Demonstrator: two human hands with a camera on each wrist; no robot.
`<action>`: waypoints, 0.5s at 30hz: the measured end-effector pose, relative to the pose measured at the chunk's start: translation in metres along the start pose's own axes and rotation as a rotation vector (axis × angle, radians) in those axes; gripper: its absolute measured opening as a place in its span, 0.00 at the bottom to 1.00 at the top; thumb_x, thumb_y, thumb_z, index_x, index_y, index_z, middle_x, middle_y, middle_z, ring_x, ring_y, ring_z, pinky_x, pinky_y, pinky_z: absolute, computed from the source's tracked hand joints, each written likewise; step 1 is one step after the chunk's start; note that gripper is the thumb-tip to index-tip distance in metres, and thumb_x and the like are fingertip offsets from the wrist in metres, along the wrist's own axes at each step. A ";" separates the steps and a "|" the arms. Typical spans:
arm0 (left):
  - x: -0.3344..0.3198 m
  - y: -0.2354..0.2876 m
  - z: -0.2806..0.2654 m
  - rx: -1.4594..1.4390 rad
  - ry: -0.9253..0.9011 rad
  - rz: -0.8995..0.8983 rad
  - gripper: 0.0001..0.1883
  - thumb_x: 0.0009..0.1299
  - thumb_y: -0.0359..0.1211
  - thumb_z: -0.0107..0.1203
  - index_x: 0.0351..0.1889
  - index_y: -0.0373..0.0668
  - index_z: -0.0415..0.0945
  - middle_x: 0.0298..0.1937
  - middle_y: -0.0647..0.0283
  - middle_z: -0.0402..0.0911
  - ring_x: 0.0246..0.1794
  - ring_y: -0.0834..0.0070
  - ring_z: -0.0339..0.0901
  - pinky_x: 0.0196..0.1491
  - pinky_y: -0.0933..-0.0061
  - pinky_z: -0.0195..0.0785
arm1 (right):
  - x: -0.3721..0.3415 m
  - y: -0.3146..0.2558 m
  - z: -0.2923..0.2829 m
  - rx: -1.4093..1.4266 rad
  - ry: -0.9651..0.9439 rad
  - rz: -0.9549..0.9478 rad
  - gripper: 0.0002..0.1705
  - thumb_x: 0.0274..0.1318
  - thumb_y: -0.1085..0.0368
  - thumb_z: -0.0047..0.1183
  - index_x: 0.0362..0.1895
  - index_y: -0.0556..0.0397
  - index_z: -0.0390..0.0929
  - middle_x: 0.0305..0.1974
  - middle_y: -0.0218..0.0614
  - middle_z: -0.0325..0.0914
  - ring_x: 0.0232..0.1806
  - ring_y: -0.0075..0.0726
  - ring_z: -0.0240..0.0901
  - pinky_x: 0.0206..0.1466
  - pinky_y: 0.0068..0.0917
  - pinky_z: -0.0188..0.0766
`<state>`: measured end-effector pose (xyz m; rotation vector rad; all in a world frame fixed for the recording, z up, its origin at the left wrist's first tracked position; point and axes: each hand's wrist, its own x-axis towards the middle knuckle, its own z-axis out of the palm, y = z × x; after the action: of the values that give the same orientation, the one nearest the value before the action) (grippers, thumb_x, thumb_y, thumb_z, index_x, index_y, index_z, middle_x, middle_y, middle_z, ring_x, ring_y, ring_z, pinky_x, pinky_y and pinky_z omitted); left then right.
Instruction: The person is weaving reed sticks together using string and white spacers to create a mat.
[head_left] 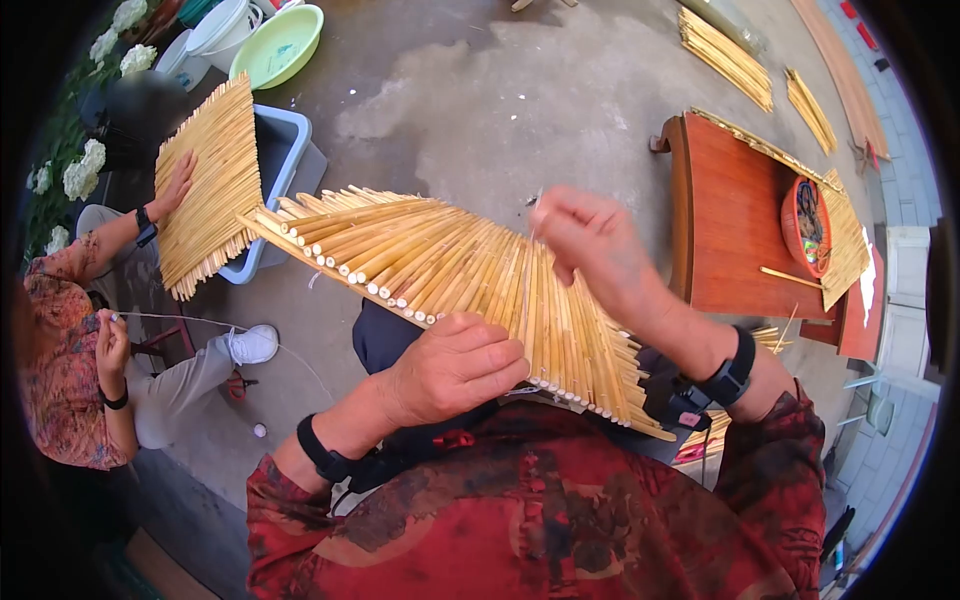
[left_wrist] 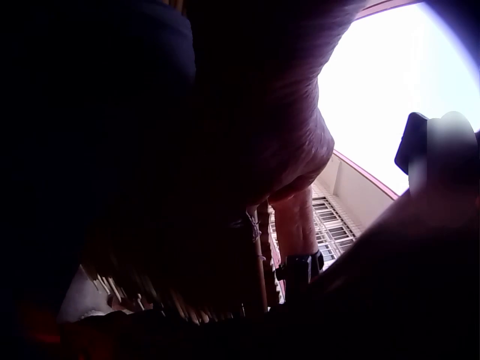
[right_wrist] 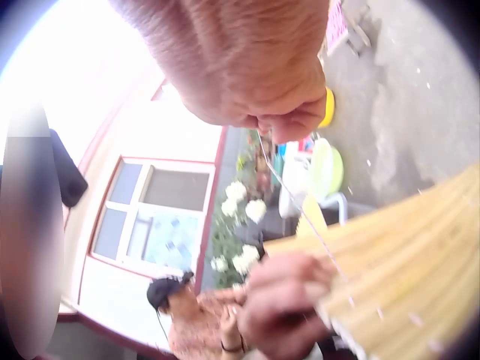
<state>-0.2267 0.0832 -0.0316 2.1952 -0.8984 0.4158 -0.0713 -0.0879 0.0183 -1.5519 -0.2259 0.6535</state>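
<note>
A fanned mat of pale reed stalks [head_left: 440,250] lies across the wearer's lap, its round cut ends facing the body. The left hand [head_left: 450,368] grips the mat's near edge with curled fingers. Above the mat, the right hand [head_left: 595,240] pinches a thin white thread, which in the right wrist view runs as a taut thread [right_wrist: 296,201] down to the stalks beside the left hand [right_wrist: 285,304]. Short white stitches cross the stalks there. The left wrist view is mostly dark, showing the underside of the hand and some stalk ends.
At the left, a seated person [head_left: 75,350] touches another reed mat [head_left: 210,180] by a blue tub [head_left: 290,150] and holds up a thread. A red-brown table [head_left: 735,220] with an orange basket [head_left: 797,225] stands at the right. Loose reed bundles [head_left: 725,60] lie on the floor.
</note>
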 end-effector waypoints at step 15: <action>0.007 -0.019 -0.007 -0.009 0.000 0.023 0.11 0.58 0.28 0.55 0.39 0.41 0.76 0.40 0.62 0.77 0.41 0.67 0.75 0.46 0.66 0.67 | 0.090 -0.178 -0.332 0.161 0.539 -0.645 0.09 0.62 0.65 0.49 0.28 0.52 0.70 0.18 0.19 0.59 0.13 0.14 0.43 0.14 0.19 0.41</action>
<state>-0.2086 0.0942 -0.0320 2.1788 -0.9248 0.4225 0.2206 -0.3032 0.1526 -1.3372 -0.2393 -0.2497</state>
